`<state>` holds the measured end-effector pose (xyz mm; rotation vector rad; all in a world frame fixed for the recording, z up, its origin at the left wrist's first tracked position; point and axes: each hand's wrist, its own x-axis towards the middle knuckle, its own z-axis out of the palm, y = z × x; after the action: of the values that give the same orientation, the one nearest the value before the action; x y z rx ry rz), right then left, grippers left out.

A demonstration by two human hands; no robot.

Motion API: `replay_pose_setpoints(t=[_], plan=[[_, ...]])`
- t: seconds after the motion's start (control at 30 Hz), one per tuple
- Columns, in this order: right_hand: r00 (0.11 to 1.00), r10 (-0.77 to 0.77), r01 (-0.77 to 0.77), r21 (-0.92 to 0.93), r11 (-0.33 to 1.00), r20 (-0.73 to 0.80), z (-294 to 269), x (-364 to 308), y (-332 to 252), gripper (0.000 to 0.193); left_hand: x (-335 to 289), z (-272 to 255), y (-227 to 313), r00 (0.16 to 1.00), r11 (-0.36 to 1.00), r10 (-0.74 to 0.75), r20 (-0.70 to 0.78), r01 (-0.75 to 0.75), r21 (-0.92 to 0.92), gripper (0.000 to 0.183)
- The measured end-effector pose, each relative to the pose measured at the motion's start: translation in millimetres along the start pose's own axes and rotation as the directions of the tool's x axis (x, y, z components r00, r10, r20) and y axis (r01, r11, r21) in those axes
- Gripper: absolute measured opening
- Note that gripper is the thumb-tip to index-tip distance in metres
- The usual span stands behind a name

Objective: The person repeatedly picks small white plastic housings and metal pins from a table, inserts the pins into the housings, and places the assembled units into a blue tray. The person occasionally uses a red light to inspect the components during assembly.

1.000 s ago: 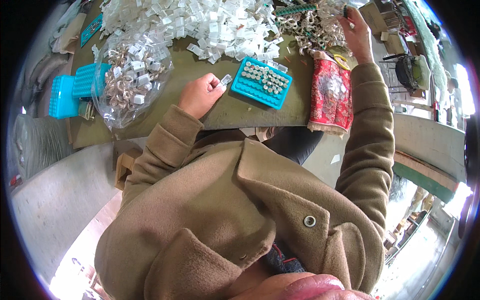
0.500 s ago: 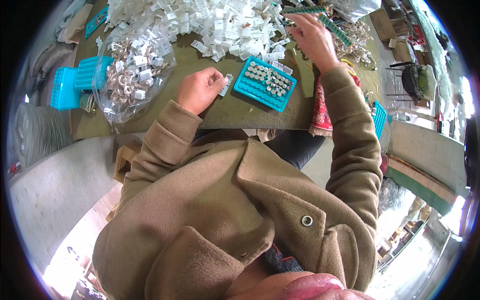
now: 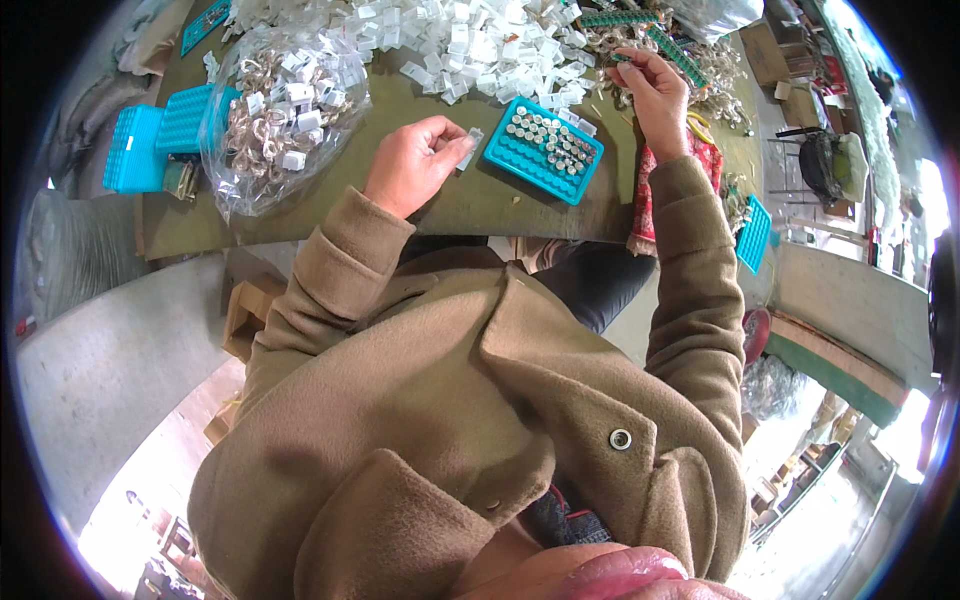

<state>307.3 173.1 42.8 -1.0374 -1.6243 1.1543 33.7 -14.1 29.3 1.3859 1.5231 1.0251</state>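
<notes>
My left hand (image 3: pixel 415 168) is closed in a pinch on a small clear plastic case (image 3: pixel 469 149), just left of the turquoise tray (image 3: pixel 512 171). In that tray stand several small round silver-topped pieces (image 3: pixel 540 130), filling its far and right-hand rows. My right hand (image 3: pixel 658 105) is at the far right, beside the green strips (image 3: pixel 678 56) and a heap of thin metal parts (image 3: pixel 722 82). Its thumb and fingers are pinched together. A tiny dark bit shows at the fingertips, too small to name.
A big pile of clear plastic cases (image 3: pixel 480 45) covers the far table. At left, a clear bag (image 3: pixel 228 180) holds metal parts and white-tagged pieces, beside stacked turquoise trays (image 3: pixel 133 150). Red patterned cloth (image 3: pixel 643 215) lies under my right forearm; another turquoise tray (image 3: pixel 754 235) is at the right edge.
My right hand has drawn back from the green strips, and its spread fingers have come together in a pinch. The left hand keeps the plastic case. The whole view has shifted slightly.
</notes>
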Motion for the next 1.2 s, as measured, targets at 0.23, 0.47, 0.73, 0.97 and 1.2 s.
replay_pose_setpoints(t=[0.23, 0.47, 0.73, 0.97, 1.2], plan=[[0.995, 0.088, -0.098, 0.33, 0.939, 0.045, 22, -26, -39, 0.021, 0, 5, 42, 0.999, 0.9, 0.032, 0.009, -0.025, -0.435, 0.024], [0.949, -0.171, 0.135, 0.146, 0.98, 0.264, 78, -68, -80, 0.02, -4, 15, 67, 1.0, 0.773, 0.001, 0.003, 0.001, -0.634, 0.037], [0.954, -0.115, 0.119, 0.001, 0.993, 0.277, 86, -95, -83, 0.024, -16, 4, 55, 0.933, 0.543, -0.144, 0.331, 0.354, -0.761, 0.012], [0.997, 0.082, -0.081, 0.065, 0.995, -0.012, 99, -128, -77, 0.012, -34, 26, 53, 0.969, 0.538, -0.187, 0.163, 0.24, -0.808, 0.009], [0.932, 0.323, -0.344, 0.678, 0.65, 0.163, 100, -163, -60, 0.005, -53, 56, 45, 0.998, 0.756, -0.052, -0.025, 0.023, -0.654, 0.007]])
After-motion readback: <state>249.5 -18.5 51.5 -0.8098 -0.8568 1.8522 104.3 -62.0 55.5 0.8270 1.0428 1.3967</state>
